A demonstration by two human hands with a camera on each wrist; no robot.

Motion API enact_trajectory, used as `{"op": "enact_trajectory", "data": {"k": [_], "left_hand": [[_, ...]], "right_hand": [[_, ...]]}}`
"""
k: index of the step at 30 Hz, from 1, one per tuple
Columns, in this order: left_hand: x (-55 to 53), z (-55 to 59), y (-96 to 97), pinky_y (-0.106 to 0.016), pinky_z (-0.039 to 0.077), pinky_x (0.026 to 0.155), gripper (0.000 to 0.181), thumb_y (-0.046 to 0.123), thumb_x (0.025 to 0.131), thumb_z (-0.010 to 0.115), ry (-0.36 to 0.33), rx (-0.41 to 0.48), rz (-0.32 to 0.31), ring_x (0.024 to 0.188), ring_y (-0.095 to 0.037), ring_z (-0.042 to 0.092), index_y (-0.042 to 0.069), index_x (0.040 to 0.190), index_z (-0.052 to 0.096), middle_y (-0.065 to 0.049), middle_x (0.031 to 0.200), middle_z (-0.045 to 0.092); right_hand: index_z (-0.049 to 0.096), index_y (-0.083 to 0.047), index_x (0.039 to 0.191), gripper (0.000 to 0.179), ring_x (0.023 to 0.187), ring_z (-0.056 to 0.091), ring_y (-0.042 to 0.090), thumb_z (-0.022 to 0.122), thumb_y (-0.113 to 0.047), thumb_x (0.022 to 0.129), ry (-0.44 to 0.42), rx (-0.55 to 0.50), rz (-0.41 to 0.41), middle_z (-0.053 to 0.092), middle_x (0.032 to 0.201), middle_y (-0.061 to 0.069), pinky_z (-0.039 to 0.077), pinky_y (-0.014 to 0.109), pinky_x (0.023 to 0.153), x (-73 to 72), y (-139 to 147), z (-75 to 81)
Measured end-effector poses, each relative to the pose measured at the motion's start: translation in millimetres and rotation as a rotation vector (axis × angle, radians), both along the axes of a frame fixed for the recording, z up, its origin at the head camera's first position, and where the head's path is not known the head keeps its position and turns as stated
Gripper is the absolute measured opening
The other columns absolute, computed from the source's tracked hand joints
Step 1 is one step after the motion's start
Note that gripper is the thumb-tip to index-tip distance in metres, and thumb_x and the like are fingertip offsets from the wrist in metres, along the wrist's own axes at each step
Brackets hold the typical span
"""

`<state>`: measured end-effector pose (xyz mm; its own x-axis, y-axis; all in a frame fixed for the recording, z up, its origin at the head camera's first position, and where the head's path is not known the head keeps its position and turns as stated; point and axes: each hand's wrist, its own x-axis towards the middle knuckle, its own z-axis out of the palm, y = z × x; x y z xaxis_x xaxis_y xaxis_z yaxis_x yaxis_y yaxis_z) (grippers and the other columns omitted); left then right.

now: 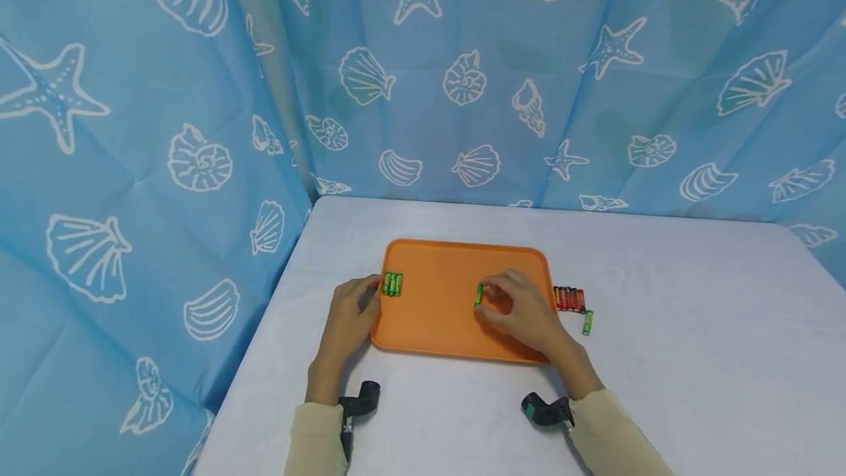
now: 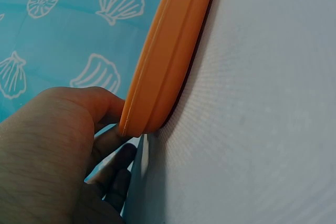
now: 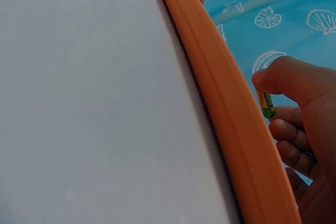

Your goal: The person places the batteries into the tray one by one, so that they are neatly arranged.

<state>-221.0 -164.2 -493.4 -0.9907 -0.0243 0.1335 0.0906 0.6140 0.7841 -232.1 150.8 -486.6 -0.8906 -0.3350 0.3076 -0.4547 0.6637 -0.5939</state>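
Observation:
My right hand [image 1: 518, 307] is over the right half of an orange tray [image 1: 429, 329], pinching a small green battery [image 1: 479, 294] between thumb and fingertip. In the right wrist view this battery [image 3: 265, 103] stands roughly upright between the digits, beyond the tray's wall. Three more green batteries [image 1: 393, 284] lie side by side against the tray's left end. Beside them my left hand [image 1: 350, 314] grips the tray's left rim, thumb and fingers bent about it. The left wrist view has this hand [image 2: 63, 140] at the tray corner, its lower fingers beneath the rim's level.
Right of the tray, several red batteries [image 1: 570, 298] lie in a row on the white-covered table [image 1: 694, 329]. One green battery [image 1: 588, 322] lies just in front of them. A blue curtain [image 1: 423, 94] with shell prints hangs behind and along the left side.

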Motion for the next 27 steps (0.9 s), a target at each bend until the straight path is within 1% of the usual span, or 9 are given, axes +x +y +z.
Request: {"op": "enact_trajectory", "data": {"k": [7,11,14,27], "left_hand": [[0.1,-0.9,-0.4,-0.049,0.034,0.114,0.034,0.018,0.101,0.057,0.011,-0.006,-0.001,0.135,-0.027,0.041,0.015,0.134,0.063,-0.006,0.133,0.060],[0.0,-0.5,-0.3,-0.049,0.035,0.114,0.034,0.017,0.100,0.058,0.027,-0.006,-0.002,0.134,-0.028,0.042,0.014,0.134,0.064,-0.007,0.132,0.060],[-0.2,-0.7,-0.4,-0.049,0.034,0.114,0.034,0.015,0.100,0.058,0.030,-0.007,-0.003,0.134,-0.028,0.042,0.013,0.133,0.064,-0.007,0.132,0.061],[0.2,1.5,0.3,-0.049,0.034,0.114,0.035,0.016,0.100,0.058,0.006,-0.009,0.010,0.136,-0.027,0.040,0.015,0.135,0.063,-0.006,0.134,0.059]], "right_hand": [[0.068,-0.010,0.118,0.042,0.101,0.049,0.018,0.081,-0.031,0.084,0.004,-0.017,0.041,0.057,0.100,-0.002,0.048,0.042,0.091,-3.6,-9.0,-0.1],[0.067,-0.011,0.119,0.042,0.103,0.049,0.017,0.080,-0.031,0.085,-0.018,-0.012,0.042,0.056,0.101,-0.003,0.047,0.041,0.094,-6.0,-15.3,-0.6],[0.067,-0.010,0.119,0.042,0.103,0.049,0.018,0.080,-0.032,0.085,-0.022,-0.011,0.045,0.056,0.100,-0.003,0.048,0.041,0.093,-6.9,-20.3,-0.6],[0.068,-0.010,0.117,0.042,0.101,0.049,0.017,0.081,-0.032,0.084,-0.023,-0.019,0.068,0.056,0.099,-0.003,0.048,0.039,0.089,-12.2,-42.1,-1.4]]}}
